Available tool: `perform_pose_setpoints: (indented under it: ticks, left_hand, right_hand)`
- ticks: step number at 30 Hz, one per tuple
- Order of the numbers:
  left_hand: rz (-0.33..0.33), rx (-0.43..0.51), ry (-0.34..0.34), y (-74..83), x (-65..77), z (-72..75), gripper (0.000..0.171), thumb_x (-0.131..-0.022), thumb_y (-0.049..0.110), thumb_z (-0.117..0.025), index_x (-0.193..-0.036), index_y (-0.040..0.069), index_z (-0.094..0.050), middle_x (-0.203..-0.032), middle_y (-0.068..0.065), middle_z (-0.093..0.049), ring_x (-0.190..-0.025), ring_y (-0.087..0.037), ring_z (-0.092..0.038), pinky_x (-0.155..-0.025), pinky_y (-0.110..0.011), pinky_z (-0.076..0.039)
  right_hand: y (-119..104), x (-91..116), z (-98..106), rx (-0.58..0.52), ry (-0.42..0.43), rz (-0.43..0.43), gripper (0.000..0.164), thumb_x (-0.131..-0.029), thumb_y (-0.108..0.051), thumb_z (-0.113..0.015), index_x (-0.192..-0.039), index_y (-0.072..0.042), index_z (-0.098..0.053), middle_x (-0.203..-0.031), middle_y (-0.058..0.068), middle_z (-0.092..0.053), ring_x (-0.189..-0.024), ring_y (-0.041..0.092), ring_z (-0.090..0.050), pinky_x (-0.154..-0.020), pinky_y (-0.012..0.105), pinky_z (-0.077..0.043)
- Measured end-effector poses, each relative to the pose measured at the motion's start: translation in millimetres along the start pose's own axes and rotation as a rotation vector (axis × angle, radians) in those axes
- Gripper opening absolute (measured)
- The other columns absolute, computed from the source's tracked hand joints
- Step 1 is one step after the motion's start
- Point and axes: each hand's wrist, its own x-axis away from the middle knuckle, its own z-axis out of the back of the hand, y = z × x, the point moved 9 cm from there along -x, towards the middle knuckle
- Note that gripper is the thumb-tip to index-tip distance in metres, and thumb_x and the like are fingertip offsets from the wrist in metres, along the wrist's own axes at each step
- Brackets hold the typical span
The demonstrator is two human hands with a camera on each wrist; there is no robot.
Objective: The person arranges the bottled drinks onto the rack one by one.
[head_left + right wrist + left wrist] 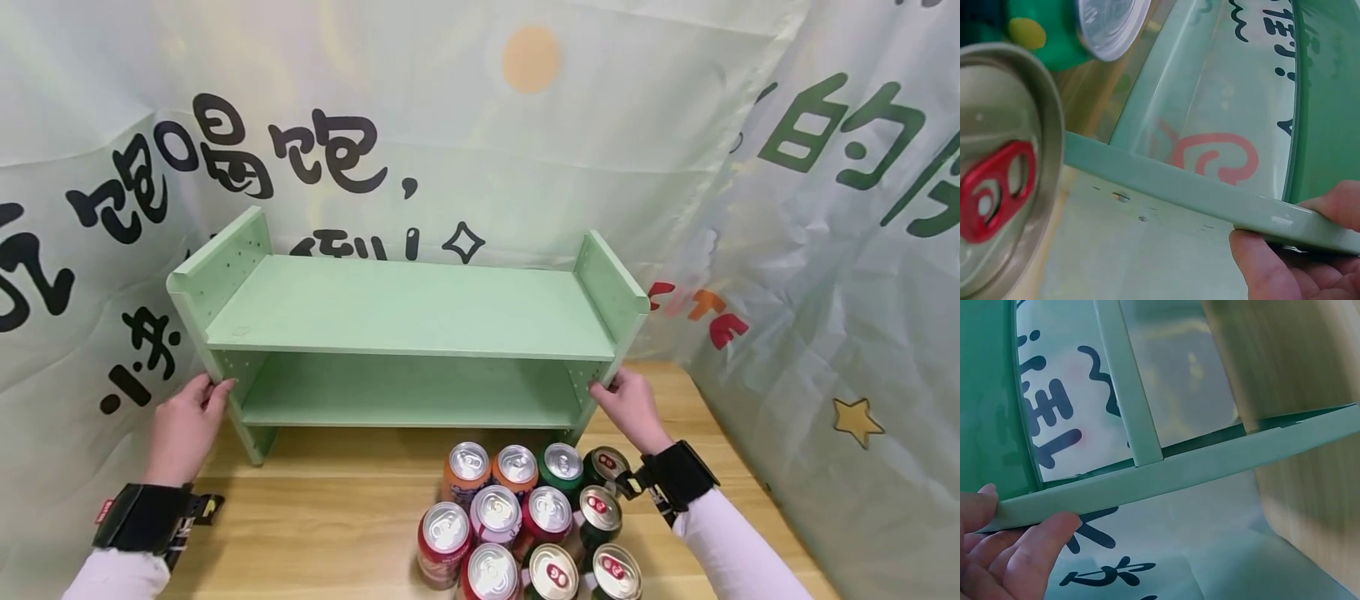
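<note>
A pale green two-tier shelf (412, 308) stands across the back of the wooden table, between my hands. My left hand (183, 429) grips the front edge of its left side panel, just below the upper board. On the opposite side, my right hand (632, 410) pinches the right side panel at about the same height. The left wrist view shows thumb and fingers on either face of the left panel (1179, 478). Fingers likewise clasp the right panel (1160, 178) in the right wrist view. Both boards of the shelf are bare.
Several drink cans (497, 510) stand grouped on the table (337, 508) in front of the shelf's right half. A dark can (600, 508) is close to my right wrist. Printed white cloth (450, 125) hangs behind and along both sides.
</note>
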Motion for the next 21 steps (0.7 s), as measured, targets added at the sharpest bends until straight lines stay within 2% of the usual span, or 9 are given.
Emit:
perform_pose_setpoints:
  ticks: [6, 11, 14, 21]
  left_hand:
    - [-0.018, 0.004, -0.002, 5.8, 2.7, -2.5, 0.028, -0.098, 0.020, -0.051, -0.076, 0.005, -0.045, -0.058, -0.003, -0.035, -0.047, -0.010, -0.027, -0.046, -0.024, -0.021]
    - [-0.012, 0.007, 0.003, 10.9, 3.6, -6.4, 0.027, -0.098, 0.019, -0.052, -0.077, 0.004, -0.046, -0.057, -0.004, -0.037, -0.045, -0.010, -0.028, -0.043, -0.024, -0.023]
    - [-0.015, 0.010, 0.010, 15.1, 4.7, -8.5, 0.026, -0.098, 0.018, -0.053, -0.077, 0.003, -0.047, -0.057, -0.004, -0.038, -0.046, -0.013, -0.030, -0.042, -0.024, -0.024]
    - [-0.044, 0.022, 0.015, 26.0, 6.4, -13.6, 0.024, -0.096, 0.014, -0.055, -0.077, 0.003, -0.046, -0.057, -0.004, -0.037, -0.044, -0.013, -0.030, -0.041, -0.024, -0.024]
  right_hand:
    - [4.2, 3.1, 5.6, 0.008, 0.023, 0.015, 0.016, -0.085, -0.004, -0.060, -0.095, 0.008, -0.063, -0.070, 0.013, -0.062, -0.048, 0.005, -0.035, -0.043, 0.022, -0.031]
    - [9.6, 4.8, 11.3, 0.007, 0.033, 0.002, 0.017, -0.085, -0.005, -0.060, -0.095, 0.008, -0.063, -0.075, 0.015, -0.065, -0.049, 0.006, -0.037, -0.044, 0.023, -0.032]
    - [12.9, 6.3, 15.1, 0.019, 0.044, -0.005, 0.017, -0.085, -0.006, -0.060, -0.094, 0.008, -0.063, -0.072, 0.013, -0.063, -0.050, 0.006, -0.037, -0.045, 0.023, -0.032]
    - [17.8, 9.0, 23.9, 0.049, 0.055, 0.000, 0.013, -0.086, -0.006, -0.059, -0.089, 0.007, -0.061, -0.057, 0.000, -0.044, -0.046, 0.006, -0.030, -0.044, 0.022, -0.028]
